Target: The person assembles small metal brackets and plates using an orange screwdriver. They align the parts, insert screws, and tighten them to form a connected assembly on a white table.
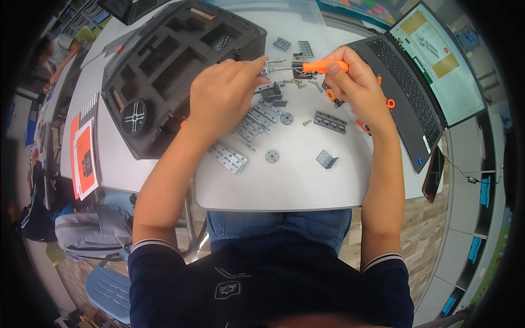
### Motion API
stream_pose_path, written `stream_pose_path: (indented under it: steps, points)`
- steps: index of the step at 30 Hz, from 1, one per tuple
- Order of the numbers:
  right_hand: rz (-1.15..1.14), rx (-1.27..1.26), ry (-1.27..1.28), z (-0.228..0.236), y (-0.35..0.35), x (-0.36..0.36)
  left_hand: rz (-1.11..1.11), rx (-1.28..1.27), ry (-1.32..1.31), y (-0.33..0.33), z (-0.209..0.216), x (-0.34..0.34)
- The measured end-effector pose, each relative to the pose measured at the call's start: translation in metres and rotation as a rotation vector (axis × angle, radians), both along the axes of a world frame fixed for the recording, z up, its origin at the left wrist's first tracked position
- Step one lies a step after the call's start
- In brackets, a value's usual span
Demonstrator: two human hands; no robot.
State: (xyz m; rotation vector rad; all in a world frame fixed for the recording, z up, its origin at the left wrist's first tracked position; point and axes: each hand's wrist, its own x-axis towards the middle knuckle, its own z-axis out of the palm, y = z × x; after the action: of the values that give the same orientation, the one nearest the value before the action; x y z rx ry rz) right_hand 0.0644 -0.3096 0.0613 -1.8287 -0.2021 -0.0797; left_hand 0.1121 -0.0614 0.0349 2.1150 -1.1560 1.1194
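My right hand is closed around the orange handle of a screwdriver, whose shaft points left. The shaft's tip meets a small grey metal bracket pinched in the fingers of my left hand. Part of that bracket is hidden behind my fingers. Below my hands on the white table lie perforated grey metal plates, round hubs, a dark grey channel piece and an angle bracket. Several loose screws are scattered under the screwdriver.
A black case with cut-out foam holds a wheel at the left. An open laptop stands at the right, a phone beside it. Orange-handled tools lie near the laptop. A booklet sits on the left edge; another person is far left.
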Motion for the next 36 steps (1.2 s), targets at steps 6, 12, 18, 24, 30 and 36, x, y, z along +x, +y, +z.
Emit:
stream_pose_path:
  steps: [6, 12, 18, 24, 30, 36]
  points:
    - [0.049, 0.108, 0.157, 0.013, -0.001, -0.004, 0.072, 0.037, -0.116, 0.0, 0.002, -0.005]
    - [-0.142, -0.078, -0.013, -0.001, 0.006, 0.002, -0.008, -0.077, 0.071, 0.0, 0.003, -0.006]
    - [-0.163, -0.243, -0.384, -0.009, 0.006, 0.005, -0.007, -0.227, 0.543, 0.001, 0.006, -0.012]
    - [-0.117, -0.503, -0.468, 0.002, -0.006, -0.002, -0.062, -0.208, 0.667, 0.006, 0.01, -0.007]
    - [-0.084, -0.388, -0.163, 0.011, -0.007, -0.006, -0.07, -0.174, 0.577, 0.006, 0.006, -0.007]
    - [-0.066, -0.081, 0.237, 0.017, -0.005, -0.003, -0.05, -0.031, 0.246, 0.006, 0.005, -0.004]
